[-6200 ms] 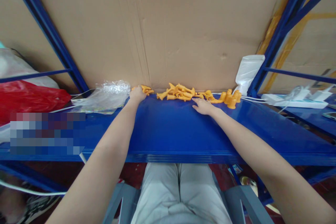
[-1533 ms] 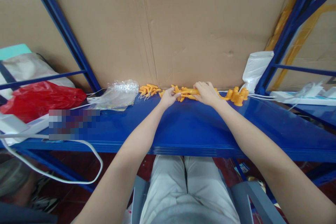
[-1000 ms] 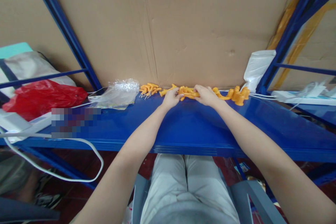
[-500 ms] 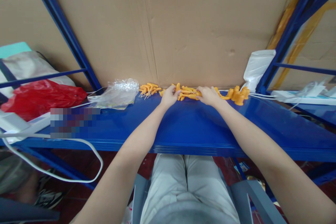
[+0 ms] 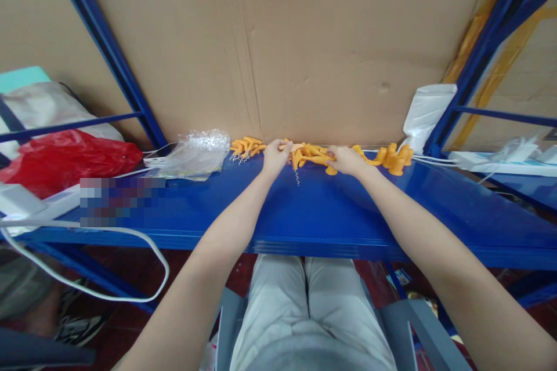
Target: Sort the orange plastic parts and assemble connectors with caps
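Note:
In the head view, my left hand is closed on the orange handle of a corkscrew; its bare metal spiral points down toward the blue shelf. My right hand is closed round an orange piece with a round flared end that shows below the fingers. Between the hands lies a pile of orange parts, partly hidden by them. Left of my left hand, several corkscrews lie bunched with spirals toward me. Several orange flared pieces stand to the right of my right hand.
A cardboard sheet backs the blue shelf. Clear plastic bags lie left, near a red bag and a white cable. At the right are a white packet and a power strip.
A corkscrew with its bare spiral hanging down now shows at my left hand. A round flared end has come into view under my right hand. Both hands stay nearly in place.

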`<state>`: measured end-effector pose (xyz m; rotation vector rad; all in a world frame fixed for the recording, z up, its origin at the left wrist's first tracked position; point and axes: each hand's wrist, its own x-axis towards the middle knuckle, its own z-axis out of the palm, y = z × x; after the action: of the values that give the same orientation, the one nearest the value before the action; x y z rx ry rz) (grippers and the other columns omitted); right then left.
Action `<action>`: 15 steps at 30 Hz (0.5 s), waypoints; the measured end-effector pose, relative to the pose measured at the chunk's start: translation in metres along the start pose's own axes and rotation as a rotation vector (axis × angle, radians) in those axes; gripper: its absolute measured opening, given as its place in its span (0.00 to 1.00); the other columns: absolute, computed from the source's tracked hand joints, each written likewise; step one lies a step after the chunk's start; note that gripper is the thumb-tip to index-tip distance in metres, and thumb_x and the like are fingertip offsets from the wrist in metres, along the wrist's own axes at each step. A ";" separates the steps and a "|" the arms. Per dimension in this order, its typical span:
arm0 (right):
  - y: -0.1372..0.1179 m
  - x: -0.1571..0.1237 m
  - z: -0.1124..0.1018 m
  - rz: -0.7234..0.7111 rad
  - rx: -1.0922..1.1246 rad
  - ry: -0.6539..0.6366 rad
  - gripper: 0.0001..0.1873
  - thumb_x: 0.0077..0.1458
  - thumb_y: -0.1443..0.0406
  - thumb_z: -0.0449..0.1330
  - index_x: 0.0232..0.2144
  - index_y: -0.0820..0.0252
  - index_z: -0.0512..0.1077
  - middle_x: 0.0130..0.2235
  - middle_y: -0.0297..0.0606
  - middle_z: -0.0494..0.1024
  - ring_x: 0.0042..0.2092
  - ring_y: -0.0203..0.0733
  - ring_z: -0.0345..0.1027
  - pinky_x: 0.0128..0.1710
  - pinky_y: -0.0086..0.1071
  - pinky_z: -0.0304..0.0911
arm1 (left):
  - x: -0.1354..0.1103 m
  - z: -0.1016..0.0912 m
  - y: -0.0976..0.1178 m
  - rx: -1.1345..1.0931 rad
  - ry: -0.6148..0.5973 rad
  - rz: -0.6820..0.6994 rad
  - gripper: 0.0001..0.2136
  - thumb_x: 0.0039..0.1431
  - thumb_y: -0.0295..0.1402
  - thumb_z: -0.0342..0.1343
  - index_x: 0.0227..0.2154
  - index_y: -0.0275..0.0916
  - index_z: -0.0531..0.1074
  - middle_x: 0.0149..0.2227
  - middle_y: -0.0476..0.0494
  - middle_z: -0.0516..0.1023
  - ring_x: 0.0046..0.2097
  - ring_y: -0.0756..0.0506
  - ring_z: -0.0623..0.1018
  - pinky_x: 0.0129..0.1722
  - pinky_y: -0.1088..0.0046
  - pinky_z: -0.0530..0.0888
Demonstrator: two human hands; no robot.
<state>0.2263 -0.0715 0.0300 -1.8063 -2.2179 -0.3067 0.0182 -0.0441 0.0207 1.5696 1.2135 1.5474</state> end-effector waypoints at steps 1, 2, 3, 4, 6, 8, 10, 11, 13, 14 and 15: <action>0.001 0.001 0.001 -0.006 0.015 -0.007 0.20 0.60 0.67 0.57 0.54 0.63 0.72 0.53 0.50 0.79 0.55 0.51 0.73 0.51 0.38 0.65 | 0.000 0.000 0.000 0.003 -0.002 -0.004 0.06 0.62 0.29 0.57 0.29 0.36 0.69 0.18 0.57 0.67 0.17 0.54 0.70 0.21 0.80 0.69; 0.002 0.002 0.002 -0.010 0.027 -0.022 0.20 0.59 0.67 0.58 0.54 0.63 0.73 0.53 0.49 0.79 0.54 0.51 0.73 0.51 0.37 0.65 | 0.000 0.000 0.000 0.009 -0.007 -0.007 0.06 0.62 0.29 0.57 0.29 0.36 0.69 0.18 0.57 0.67 0.17 0.54 0.70 0.21 0.80 0.69; 0.003 0.003 0.002 -0.009 0.032 -0.047 0.20 0.58 0.67 0.59 0.53 0.63 0.73 0.53 0.49 0.79 0.54 0.50 0.73 0.50 0.36 0.65 | 0.000 0.000 0.000 0.015 -0.013 -0.009 0.05 0.62 0.29 0.57 0.30 0.35 0.70 0.18 0.56 0.67 0.17 0.54 0.70 0.21 0.80 0.69; 0.004 0.003 0.002 -0.003 0.032 -0.082 0.20 0.57 0.68 0.60 0.52 0.62 0.74 0.52 0.48 0.80 0.53 0.50 0.74 0.49 0.34 0.65 | -0.001 0.001 0.000 0.019 -0.018 -0.008 0.05 0.62 0.29 0.57 0.30 0.35 0.70 0.18 0.56 0.68 0.17 0.54 0.70 0.21 0.80 0.69; 0.005 0.003 0.000 0.017 0.022 -0.168 0.19 0.54 0.68 0.62 0.50 0.62 0.76 0.49 0.46 0.81 0.50 0.49 0.75 0.46 0.32 0.66 | -0.001 0.000 0.001 0.019 -0.025 -0.007 0.05 0.62 0.29 0.57 0.30 0.35 0.70 0.18 0.56 0.69 0.16 0.54 0.69 0.20 0.81 0.68; 0.006 0.001 -0.004 0.038 0.010 -0.244 0.18 0.53 0.69 0.63 0.47 0.61 0.77 0.46 0.44 0.82 0.48 0.48 0.76 0.44 0.31 0.66 | -0.002 0.000 0.002 0.015 -0.029 -0.007 0.06 0.62 0.30 0.57 0.30 0.35 0.70 0.19 0.56 0.69 0.16 0.55 0.69 0.19 0.81 0.67; 0.006 -0.002 -0.010 0.064 0.003 -0.296 0.16 0.52 0.70 0.63 0.45 0.62 0.78 0.44 0.44 0.82 0.46 0.47 0.76 0.41 0.30 0.67 | -0.003 0.000 0.003 0.013 -0.031 -0.009 0.06 0.62 0.30 0.57 0.29 0.36 0.69 0.18 0.56 0.69 0.15 0.55 0.68 0.18 0.82 0.65; 0.007 -0.003 -0.013 0.084 0.001 -0.321 0.16 0.52 0.71 0.63 0.44 0.62 0.78 0.42 0.44 0.83 0.44 0.46 0.77 0.39 0.30 0.67 | -0.003 0.000 0.004 0.011 -0.030 -0.012 0.06 0.62 0.29 0.57 0.29 0.36 0.69 0.18 0.56 0.69 0.15 0.55 0.68 0.18 0.82 0.65; 0.010 -0.006 -0.018 0.129 0.004 -0.374 0.16 0.51 0.73 0.62 0.44 0.63 0.78 0.37 0.42 0.83 0.39 0.44 0.77 0.36 0.29 0.67 | -0.003 0.000 0.005 0.003 -0.027 -0.022 0.06 0.62 0.28 0.57 0.30 0.36 0.68 0.18 0.57 0.69 0.14 0.55 0.68 0.18 0.82 0.65; 0.013 -0.008 -0.021 0.153 0.009 -0.399 0.16 0.50 0.74 0.62 0.43 0.64 0.78 0.33 0.40 0.82 0.37 0.43 0.77 0.35 0.29 0.67 | -0.003 0.000 0.005 -0.002 -0.025 -0.026 0.05 0.62 0.28 0.57 0.30 0.36 0.68 0.18 0.57 0.69 0.14 0.55 0.68 0.18 0.82 0.65; 0.017 -0.009 -0.025 0.176 0.018 -0.426 0.16 0.49 0.74 0.62 0.42 0.63 0.78 0.31 0.38 0.81 0.35 0.43 0.77 0.34 0.29 0.67 | -0.003 0.000 0.004 -0.007 -0.025 -0.027 0.05 0.62 0.28 0.57 0.30 0.36 0.68 0.18 0.57 0.69 0.14 0.55 0.68 0.18 0.82 0.65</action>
<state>0.2464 -0.0841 0.0501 -2.2043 -2.2839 0.1484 0.0194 -0.0485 0.0233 1.5573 1.2103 1.5092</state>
